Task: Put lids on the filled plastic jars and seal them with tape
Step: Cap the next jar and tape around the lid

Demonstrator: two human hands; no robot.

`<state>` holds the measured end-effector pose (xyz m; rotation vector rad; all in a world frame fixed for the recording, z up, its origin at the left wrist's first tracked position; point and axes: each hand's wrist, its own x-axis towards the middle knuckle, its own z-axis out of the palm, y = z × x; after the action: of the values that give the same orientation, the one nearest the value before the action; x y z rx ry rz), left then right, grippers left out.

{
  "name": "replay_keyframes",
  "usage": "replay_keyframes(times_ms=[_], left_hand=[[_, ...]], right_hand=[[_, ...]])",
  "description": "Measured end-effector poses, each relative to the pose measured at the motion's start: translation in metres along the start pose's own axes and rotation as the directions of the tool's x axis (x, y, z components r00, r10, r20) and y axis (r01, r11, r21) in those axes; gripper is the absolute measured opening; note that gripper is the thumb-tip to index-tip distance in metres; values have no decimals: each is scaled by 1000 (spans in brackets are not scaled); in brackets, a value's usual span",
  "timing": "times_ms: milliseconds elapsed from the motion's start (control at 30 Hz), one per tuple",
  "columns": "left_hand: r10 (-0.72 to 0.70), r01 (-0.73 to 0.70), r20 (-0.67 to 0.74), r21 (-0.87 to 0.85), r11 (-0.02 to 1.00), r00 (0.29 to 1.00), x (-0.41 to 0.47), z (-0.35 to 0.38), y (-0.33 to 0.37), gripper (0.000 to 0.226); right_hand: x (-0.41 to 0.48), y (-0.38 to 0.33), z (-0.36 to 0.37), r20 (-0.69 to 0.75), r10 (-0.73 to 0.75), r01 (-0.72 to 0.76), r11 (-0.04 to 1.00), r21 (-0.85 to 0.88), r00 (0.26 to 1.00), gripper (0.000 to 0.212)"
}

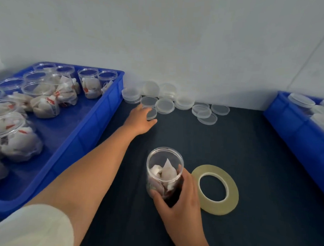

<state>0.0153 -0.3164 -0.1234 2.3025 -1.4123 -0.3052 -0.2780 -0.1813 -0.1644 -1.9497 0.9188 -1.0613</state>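
Right hand wrapped round clear plastic jar of white sachets, upright and lidless on dark tabletop. Left hand stretched forward, fingers and thumb curved round clear round plastic lid, nearest of scattered lids. Flat yellowish tape ring just right of right hand. Blue plastic tray of open filled jars left of left arm.

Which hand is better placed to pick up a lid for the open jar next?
Left. The left hand is at the loose lids by the wall, touching one. The right hand grips the jar beside the tape, well short of them.
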Motion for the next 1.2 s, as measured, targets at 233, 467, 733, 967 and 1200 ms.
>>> replay_keyframes(times_ms=[233, 467, 733, 967, 1200], left_hand=[[-23, 24, -154, 8, 1000, 988, -33, 33, -7, 51], [-107, 27, -164, -425, 905, 981, -105, -2, -11, 40], [-101, 97, -2, -271, 958, 995, -190, -19, -27, 30], [-90, 64, 125, 199, 978, 988, -208, -15, -26, 112], [186, -204, -87, -327, 923, 979, -216, -65, 22, 70]], right_hand=[[1, 3, 2, -2, 0, 0, 1000, -24, 1000, 79], [0, 0, 1, 1, 19, -19, 998, -65, 1000, 77], [-2, -3, -1, 0, 13, -13, 995, -99, 1000, 73], [-3, -3, -2, -5, 22, -23, 994, -105, 1000, 73], [-5, -4, -2, 39, 64, -63, 998, -19, 997, 77]])
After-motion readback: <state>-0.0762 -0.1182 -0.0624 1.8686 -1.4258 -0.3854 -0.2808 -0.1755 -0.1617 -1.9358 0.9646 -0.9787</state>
